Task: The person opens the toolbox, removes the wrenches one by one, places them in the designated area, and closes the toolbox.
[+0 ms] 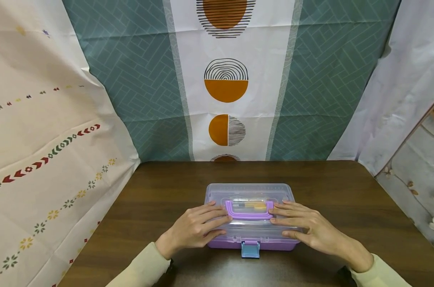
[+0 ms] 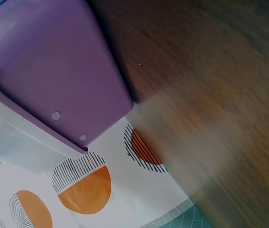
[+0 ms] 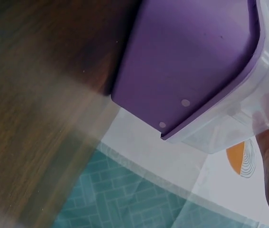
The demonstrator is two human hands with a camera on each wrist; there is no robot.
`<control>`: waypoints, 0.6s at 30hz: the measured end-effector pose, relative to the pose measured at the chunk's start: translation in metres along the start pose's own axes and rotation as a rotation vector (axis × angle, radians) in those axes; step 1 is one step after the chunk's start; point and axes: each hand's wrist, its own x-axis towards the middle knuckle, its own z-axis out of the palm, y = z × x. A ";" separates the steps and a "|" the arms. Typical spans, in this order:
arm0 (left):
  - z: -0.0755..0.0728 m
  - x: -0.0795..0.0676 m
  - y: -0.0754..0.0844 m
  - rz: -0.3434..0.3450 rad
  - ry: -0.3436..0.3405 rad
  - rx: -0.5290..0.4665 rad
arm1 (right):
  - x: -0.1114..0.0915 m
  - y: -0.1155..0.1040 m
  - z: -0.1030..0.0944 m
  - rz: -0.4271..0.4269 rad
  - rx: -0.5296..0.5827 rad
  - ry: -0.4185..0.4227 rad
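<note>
A plastic storage box with a clear lid (image 1: 250,188) and a purple base (image 1: 224,243) stands on the table in the head view. Its purple handle (image 1: 250,217) lies flat on top, and a blue latch (image 1: 250,250) sticks out at the front, swung away from the lid. My left hand (image 1: 199,224) rests on the lid's left part, fingertips by the handle's left end. On the right part, my right hand (image 1: 306,224) lies with fingers extended, tips by the handle's other end. Something yellow (image 1: 256,205) shows through the lid.
The dark wooden table (image 1: 166,187) reaches back to a hanging green and white cloth (image 1: 234,48). A cream patterned cloth (image 1: 59,159) hangs along the left side, and pale floral cloth (image 1: 414,167) along the right.
</note>
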 end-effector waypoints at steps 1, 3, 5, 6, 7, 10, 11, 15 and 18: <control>0.000 0.000 0.000 0.003 0.001 0.003 | 0.000 0.000 0.000 -0.001 -0.003 0.001; 0.001 0.001 0.000 0.008 0.004 0.008 | -0.001 0.000 0.000 -0.003 -0.006 0.004; 0.001 0.001 0.000 0.006 0.009 0.009 | 0.000 0.001 0.001 -0.006 -0.001 0.006; 0.001 0.001 0.000 0.004 0.011 0.008 | 0.000 0.001 0.001 -0.008 0.000 0.010; 0.001 0.001 0.000 0.004 0.012 0.010 | 0.000 0.001 0.001 -0.013 0.003 0.015; 0.001 0.002 -0.001 0.004 0.016 0.014 | 0.002 0.002 0.001 -0.024 0.012 0.029; 0.000 0.002 -0.002 0.004 0.016 0.015 | 0.002 0.003 0.001 -0.026 0.012 0.033; 0.000 0.003 -0.003 -0.001 0.017 0.020 | 0.004 0.004 -0.001 -0.028 0.014 0.037; 0.000 0.004 -0.002 -0.009 0.017 0.027 | 0.006 0.004 -0.002 -0.029 0.011 0.032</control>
